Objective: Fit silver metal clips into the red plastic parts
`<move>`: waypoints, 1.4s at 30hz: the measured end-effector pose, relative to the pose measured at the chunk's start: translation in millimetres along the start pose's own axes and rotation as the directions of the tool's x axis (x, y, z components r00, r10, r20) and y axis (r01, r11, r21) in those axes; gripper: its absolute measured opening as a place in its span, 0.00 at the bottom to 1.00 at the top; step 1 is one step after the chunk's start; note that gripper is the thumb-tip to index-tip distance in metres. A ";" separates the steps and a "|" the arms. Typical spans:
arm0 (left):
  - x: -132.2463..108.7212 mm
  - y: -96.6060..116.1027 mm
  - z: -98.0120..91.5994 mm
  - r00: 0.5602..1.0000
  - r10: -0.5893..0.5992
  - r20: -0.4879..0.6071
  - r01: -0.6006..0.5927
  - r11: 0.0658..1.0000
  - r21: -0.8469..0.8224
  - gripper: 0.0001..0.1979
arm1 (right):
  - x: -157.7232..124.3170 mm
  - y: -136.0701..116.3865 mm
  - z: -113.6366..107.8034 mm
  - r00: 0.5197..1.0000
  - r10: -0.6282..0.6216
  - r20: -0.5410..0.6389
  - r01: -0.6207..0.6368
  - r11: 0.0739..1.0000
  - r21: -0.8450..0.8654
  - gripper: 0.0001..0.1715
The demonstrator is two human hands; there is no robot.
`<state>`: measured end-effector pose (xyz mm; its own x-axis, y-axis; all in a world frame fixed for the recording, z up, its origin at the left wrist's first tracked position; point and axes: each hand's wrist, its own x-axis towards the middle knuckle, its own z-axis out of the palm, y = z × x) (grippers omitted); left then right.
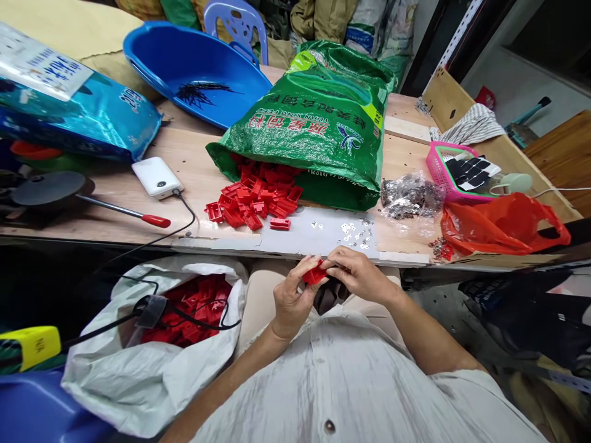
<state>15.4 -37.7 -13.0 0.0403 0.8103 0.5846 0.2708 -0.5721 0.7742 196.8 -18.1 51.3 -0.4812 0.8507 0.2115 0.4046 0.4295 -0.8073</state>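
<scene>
Pale shirt (351, 381) nearest; left hand (292, 301), right hand (357, 277) pinch small red plastic clip (314, 274), mostly hidden.

Most of red part (314, 274) was hidden betw. fingers of left hand (290, 301) & right hand (357, 274); shape couldn't be told. Silvery bits (355, 232) on table (198, 172) were too small to ID. Green sack (318, 123) covered rest of red pile (252, 200). Blue bag (83, 117) was cut off at left edge.

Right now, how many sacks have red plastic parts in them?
2: the green sack on the table, spilling them, and the white sack below its edge. The red bag may hide more.
</scene>
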 end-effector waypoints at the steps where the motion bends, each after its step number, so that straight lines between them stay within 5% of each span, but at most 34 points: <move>1: -0.2 -0.1 0.1 1.000 -0.001 -0.002 0.001 1.000 -0.005 0.24 | -0.6 0.8 -2.6 1.000 0.018 -0.015 -0.018 0.999 0.043 0.08; 4: 0.3 0.4 0.2 1.000 0.003 0.004 -0.003 1.000 -0.008 0.23 | -2.1 1.5 -7.5 0.986 0.143 -0.090 -0.132 0.985 0.113 0.07; 8: 2.1 3.4 -0.4 1.000 0.010 -0.001 -0.010 1.000 0.008 0.21 | -2.3 -0.6 -3.6 0.967 0.251 -0.047 -0.241 0.957 0.160 0.06; 18: 5.1 7.0 -0.6 0.998 0.059 -0.022 -0.057 0.994 0.094 0.22 | -1.0 -12.7 7.0 0.966 0.236 -0.103 -0.237 0.972 0.004 0.08; 26: 4.0 4.8 0.7 0.995 0.090 -0.031 -0.086 0.989 0.124 0.22 | 1.6 -10.3 17.6 0.901 0.411 -0.141 -0.389 0.907 0.158 0.05; 42: 3.1 5.1 0.0 0.997 0.071 -0.014 -0.068 0.989 0.130 0.19 | 1.6 -9.9 15.5 0.901 0.404 -0.157 -0.382 0.912 0.151 0.04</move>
<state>16.9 -38.1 -7.2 0.0454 0.7659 0.6414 0.3900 -0.6047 0.6945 179.9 -25.7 51.1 -0.1484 0.9877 -0.0488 0.4349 0.0209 -0.9002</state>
